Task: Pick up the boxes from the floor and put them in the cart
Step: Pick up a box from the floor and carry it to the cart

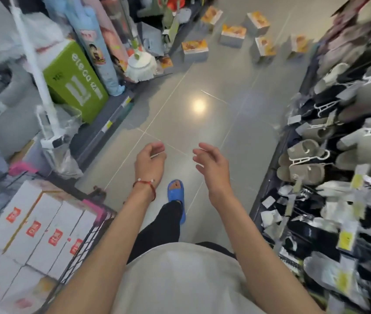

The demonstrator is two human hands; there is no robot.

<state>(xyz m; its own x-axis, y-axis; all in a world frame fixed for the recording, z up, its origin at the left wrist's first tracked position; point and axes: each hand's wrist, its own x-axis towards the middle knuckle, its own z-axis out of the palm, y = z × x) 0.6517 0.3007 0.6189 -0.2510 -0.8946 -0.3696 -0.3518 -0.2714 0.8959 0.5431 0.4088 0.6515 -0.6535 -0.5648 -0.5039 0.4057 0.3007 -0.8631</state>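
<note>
1. The boxes (195, 50) lie on the floor (180, 114) at the far end of the aisle, well apart from the person. Six or seven are visible, scattered, some upright and some tilted or on their side.
2. The cart (82, 243) stands near on the left, just beside the person. It already holds white boxes with red labels, packed close in rows.
3. The left hand (150, 163) and the right hand (211, 166) are both held out in front, above the bare floor. Each grip is released, with the fingers loosely curled, and neither holds anything.
4. The boxes seem to be small cardboard cartons, so they are probably light and stiff. The sides look flat and smooth, maybe a little slippery.
5. A good hold would be on two opposite sides, with the thumb on one side and the fingers on the other. For a tilted box, both hands may be safer. What is inside cannot be told, so a gentle grip is wise.
6. Each box has grey or white sides and an orange-yellow picture on one face. The print is too blurred to read.
7. The nearest box lies left of the middle, close to a mop (141, 66) by the left shelf.
</note>
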